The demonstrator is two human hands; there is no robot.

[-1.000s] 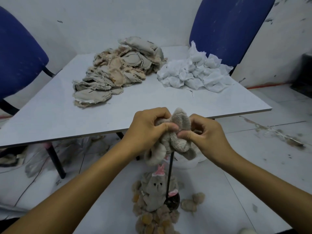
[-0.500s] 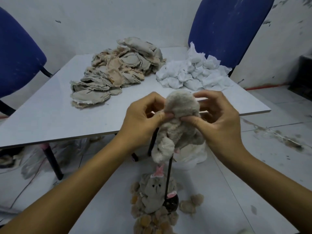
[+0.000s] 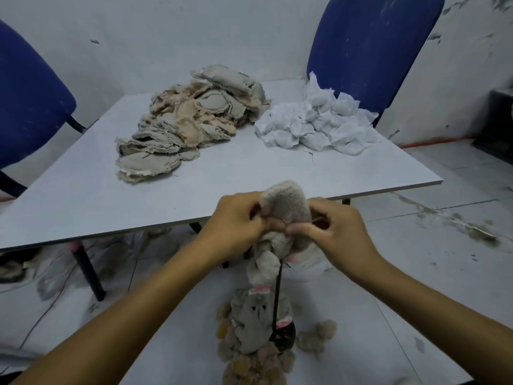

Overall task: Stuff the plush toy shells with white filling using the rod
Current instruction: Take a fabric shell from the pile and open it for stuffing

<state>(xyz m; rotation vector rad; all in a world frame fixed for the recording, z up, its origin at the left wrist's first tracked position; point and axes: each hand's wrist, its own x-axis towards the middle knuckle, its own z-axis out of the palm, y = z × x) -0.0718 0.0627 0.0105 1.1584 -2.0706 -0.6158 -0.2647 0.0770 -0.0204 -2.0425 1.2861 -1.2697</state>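
1. Head view: the left hand [image 3: 238,218] and right hand [image 3: 337,232] both pinch a grey plush toy shell [image 3: 283,207] between them, fingers curled round it.
2. The shell sits atop a dark rod [image 3: 277,295] that runs down below the hands.
3. Beyond the hands, on the surface [image 3: 83,195], lie a pile of empty shells [image 3: 191,123] and white filling [image 3: 313,123].
4. Stuffed toys [image 3: 255,323] lie below the hands.

Small toy-making workroom: heaps of plush shells [image 3: 191,126] and white filling [image 3: 316,125] on table [image 3: 83,201], scuffed walls.
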